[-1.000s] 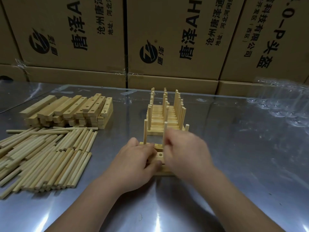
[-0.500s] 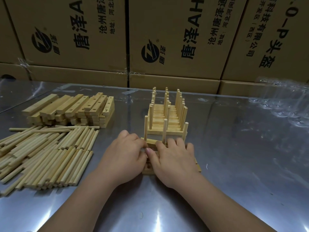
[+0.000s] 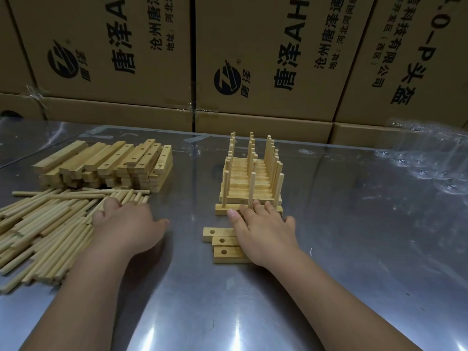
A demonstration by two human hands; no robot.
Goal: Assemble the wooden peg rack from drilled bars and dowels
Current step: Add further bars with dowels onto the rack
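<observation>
A row of finished peg racks (image 3: pixel 250 173) stands at the table's middle, dowels upright. The nearest bar (image 3: pixel 222 209) carries two upright dowels; my right hand (image 3: pixel 263 231) lies flat, fingertips against it, palm over three loose drilled bars (image 3: pixel 222 245) in front. My left hand (image 3: pixel 126 221) rests on the pile of loose dowels (image 3: pixel 43 231) at the left, its fingertips hidden among them. A stack of drilled bars (image 3: pixel 109 165) lies behind the dowels.
Cardboard boxes (image 3: pixel 253 59) wall off the back edge of the shiny metal table (image 3: pixel 354 249). Clear plastic packaging (image 3: pixel 430 158) lies at the far right. Bare tabletop stretches in front and to the right.
My left hand has left the bars at the centre and moved left onto the dowel pile. The right hand has flattened over the loose bars, and the nearest bar now stands against the row.
</observation>
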